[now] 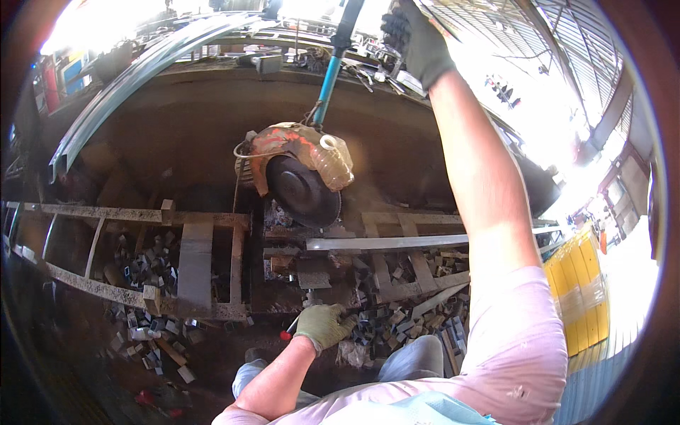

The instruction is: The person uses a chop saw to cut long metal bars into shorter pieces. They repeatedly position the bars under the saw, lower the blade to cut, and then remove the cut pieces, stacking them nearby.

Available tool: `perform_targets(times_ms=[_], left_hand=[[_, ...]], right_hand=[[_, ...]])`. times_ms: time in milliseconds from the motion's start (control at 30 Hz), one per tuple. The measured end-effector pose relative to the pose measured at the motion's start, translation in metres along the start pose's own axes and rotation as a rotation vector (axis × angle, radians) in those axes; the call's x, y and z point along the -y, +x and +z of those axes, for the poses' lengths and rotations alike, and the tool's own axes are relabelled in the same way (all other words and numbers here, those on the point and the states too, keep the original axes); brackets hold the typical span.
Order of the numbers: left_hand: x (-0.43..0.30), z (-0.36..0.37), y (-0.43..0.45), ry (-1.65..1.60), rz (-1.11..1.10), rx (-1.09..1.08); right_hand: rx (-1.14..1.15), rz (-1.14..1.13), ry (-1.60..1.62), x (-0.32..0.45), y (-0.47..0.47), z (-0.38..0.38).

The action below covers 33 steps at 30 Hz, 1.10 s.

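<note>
My left hand (325,326), in a greenish work glove, is curled over the handle of a vise (313,281); a red-tipped rod (287,334) sticks out beside it. My right hand (425,48), in a dark glove, is raised at the top right with bent fingers; whether it holds anything is unclear. Between them stands a cut-off saw with a large dark circular blade (303,191), a worn orange guard (284,139) and a clear plastic bottle (333,164) fixed at its side. A blue-green pole (328,85) rises behind it. A pale metal bar (388,243) lies right of the vise.
Metal frames (196,218) extend to both sides, with many cut tube pieces (151,265) beneath and around them. Long metal profiles (143,64) lie at the upper left. Yellow panels (579,292) stand at the right. A cluttered bench edge (212,66) runs behind the saw.
</note>
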<state>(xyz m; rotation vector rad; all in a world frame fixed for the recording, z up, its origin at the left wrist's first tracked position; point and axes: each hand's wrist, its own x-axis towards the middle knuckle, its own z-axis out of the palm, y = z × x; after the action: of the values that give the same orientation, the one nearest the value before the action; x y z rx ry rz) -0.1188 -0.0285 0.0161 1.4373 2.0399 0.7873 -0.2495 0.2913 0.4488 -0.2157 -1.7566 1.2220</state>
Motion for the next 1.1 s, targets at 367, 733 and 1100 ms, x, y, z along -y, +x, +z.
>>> perform_targets(times_ms=[367,733,1100], left_hand=[[0.001,0.010,0.002,-0.019,-0.032,-0.099],[0.003,0.011,0.004,0.024,-0.030,-0.099],[-0.007,0.001,-0.001,0.041,-0.047,-0.074]], right_hand=[[0.537,-0.012,0.003,-0.019,0.111,0.060],[0.324,0.044,0.296,-0.018,0.092,0.039],[0.203,-0.042,0.326,-0.002,-0.004,-0.036]])
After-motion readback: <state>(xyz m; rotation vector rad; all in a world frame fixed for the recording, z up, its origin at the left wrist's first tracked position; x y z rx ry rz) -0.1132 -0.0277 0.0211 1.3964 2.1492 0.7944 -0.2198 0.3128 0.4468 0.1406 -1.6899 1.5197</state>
